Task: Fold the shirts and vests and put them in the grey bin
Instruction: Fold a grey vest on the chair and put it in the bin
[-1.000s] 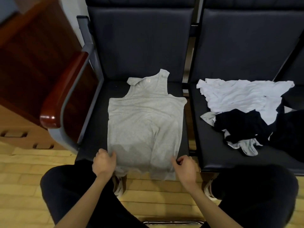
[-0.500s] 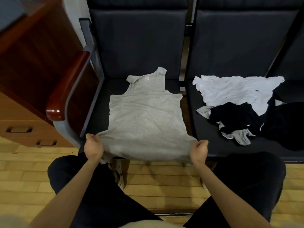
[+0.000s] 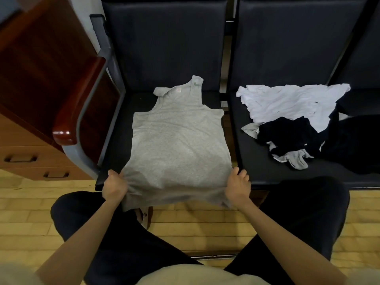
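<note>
We find two dark padded seats side by side. On the left seat (image 3: 115, 128) a grey vest (image 3: 178, 140) lies flat, its hem past the front edge. On the right seat (image 3: 255, 161) lies a heap of white, black and grey clothes (image 3: 298, 120).

— Where's the vest (image 3: 178, 140)?
— Flat on the left seat (image 3: 119, 128), hem over the front edge. The left hand (image 3: 114, 185) and right hand (image 3: 237, 187) grip its bottom corners.
— And the next seat (image 3: 257, 161)?
— A heap (image 3: 298, 120) of white, black and grey clothes.

Dim, soft light; wide-angle bowing at edges
</note>
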Demonstrator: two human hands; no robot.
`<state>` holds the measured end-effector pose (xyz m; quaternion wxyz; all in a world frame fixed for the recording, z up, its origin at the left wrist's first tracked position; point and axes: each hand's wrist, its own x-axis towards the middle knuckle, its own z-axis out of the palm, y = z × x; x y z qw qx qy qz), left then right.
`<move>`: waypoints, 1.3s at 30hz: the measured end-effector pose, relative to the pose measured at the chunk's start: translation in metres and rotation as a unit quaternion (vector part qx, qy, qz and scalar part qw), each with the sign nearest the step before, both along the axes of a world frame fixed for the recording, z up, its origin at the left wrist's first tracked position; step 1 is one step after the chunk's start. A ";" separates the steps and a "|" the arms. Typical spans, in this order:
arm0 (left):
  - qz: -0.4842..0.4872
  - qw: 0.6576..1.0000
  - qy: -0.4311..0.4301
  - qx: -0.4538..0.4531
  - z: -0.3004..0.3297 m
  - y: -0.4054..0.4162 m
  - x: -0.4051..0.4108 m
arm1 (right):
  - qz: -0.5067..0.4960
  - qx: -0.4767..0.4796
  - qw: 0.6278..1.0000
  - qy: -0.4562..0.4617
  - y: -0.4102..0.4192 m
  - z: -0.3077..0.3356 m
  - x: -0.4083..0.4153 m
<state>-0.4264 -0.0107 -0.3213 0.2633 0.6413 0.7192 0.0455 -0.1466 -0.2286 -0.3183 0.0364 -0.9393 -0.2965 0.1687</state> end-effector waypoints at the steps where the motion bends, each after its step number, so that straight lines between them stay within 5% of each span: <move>1: 0.005 1.000 0.006 -0.003 0.000 0.000 0.000 | 0.034 0.014 0.999 -0.032 0.004 0.001 0.000; 5: 0.028 1.000 -0.004 0.007 0.005 0.002 -0.001 | 0.171 0.090 0.981 0.016 0.028 0.000 0.002; 11: -0.015 0.998 -0.052 0.038 -0.002 0.041 0.018 | 0.285 0.004 0.957 0.055 0.058 -0.016 0.012; 16: -0.049 0.994 -0.089 0.027 -0.006 0.075 0.055 | 0.319 -0.067 0.941 0.093 0.059 -0.026 0.022; 21: -0.034 0.999 -0.022 0.034 -0.030 0.109 0.074 | 0.335 -0.066 0.938 0.054 0.065 -0.023 0.027; 26: 0.016 0.992 -0.025 0.125 -0.021 0.108 0.077 | 0.299 0.069 0.952 -0.004 0.103 -0.014 0.059; 29: -0.003 0.988 0.011 0.157 -0.032 0.121 0.071 | 0.177 0.158 0.967 0.091 0.131 -0.011 0.093; 32: -0.033 0.989 0.016 0.143 -0.041 0.142 0.081 | 0.056 0.266 0.959 0.074 0.155 -0.008 0.132; 39: -0.110 0.984 -0.046 0.132 -0.030 0.205 0.136 | -0.078 0.264 0.945 0.177 0.212 -0.024 0.196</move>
